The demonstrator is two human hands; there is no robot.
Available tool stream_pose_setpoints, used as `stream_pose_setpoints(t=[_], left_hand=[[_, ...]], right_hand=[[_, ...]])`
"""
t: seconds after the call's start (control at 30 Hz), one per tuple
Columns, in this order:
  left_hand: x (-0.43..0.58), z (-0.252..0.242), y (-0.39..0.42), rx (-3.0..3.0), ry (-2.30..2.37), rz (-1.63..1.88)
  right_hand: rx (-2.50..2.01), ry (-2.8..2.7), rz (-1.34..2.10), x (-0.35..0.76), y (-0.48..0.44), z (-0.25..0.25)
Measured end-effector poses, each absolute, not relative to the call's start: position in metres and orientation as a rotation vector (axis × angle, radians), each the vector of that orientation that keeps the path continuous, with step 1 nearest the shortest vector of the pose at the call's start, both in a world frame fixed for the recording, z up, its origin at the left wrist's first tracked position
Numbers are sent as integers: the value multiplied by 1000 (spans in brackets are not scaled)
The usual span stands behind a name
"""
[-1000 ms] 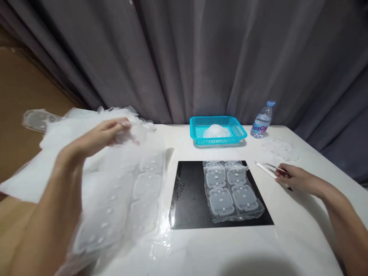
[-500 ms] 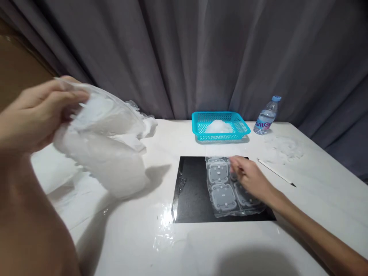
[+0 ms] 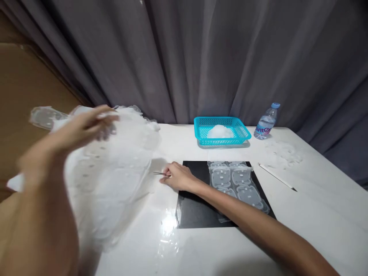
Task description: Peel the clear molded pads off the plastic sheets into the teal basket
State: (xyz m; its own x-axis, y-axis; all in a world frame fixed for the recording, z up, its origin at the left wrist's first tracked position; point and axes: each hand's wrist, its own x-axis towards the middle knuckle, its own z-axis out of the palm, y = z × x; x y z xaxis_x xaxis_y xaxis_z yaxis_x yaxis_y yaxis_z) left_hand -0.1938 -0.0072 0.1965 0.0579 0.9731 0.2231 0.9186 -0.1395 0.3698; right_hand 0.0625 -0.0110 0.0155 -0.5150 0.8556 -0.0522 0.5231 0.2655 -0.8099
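My left hand is over a pile of white, partly see-through sheets at the left; its fingers are apart and blurred, with nothing visible between them. A thin, dark, pointed tool, like tweezers, is pinched in my right hand, left of the black mat. On the mat's right part lies a clear plastic sheet with rounded-square compartments. My right forearm crosses over the mat and hides part of that sheet.
A blue basket with a white heap stands at the back. Right of it are a water bottle, a white pen-like tool and clear scraps. Brown cardboard is at far left.
My right hand has moved left from the compartment sheet to beyond the mat's left edge. My left hand has opened, and the white sheet it held is now down over the left side.
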Motion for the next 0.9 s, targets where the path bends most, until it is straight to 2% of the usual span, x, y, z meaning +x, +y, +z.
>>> stream_pose_setpoints(t=[0.13,0.27,0.37,0.43,0.5,0.63,0.77,0.9], left_hand=[[-158,155,20,2210,1941,409],[-133,151,34,2269,2101,618],[-87,144,32,2189,1629,716],[-43,127,24,1979,1204,484],[-2,104,12,1850,973,310],[41,72,-4,1705,926,475],[40,73,-2,1521,890,554],[31,77,-1,1714,1021,586]], right_hand=[[-1184,-1999,1248,113,-16,26],[-951,-1570,1490,176,-26,37],[-972,-1434,1468,211,-36,42],[-1028,-1342,1433,226,-42,42],[-1071,-1256,1401,237,-44,41],[-1076,-1228,1378,257,-36,39],[-1085,-1361,1352,278,-25,43],[-1067,-1439,1323,290,-20,47]])
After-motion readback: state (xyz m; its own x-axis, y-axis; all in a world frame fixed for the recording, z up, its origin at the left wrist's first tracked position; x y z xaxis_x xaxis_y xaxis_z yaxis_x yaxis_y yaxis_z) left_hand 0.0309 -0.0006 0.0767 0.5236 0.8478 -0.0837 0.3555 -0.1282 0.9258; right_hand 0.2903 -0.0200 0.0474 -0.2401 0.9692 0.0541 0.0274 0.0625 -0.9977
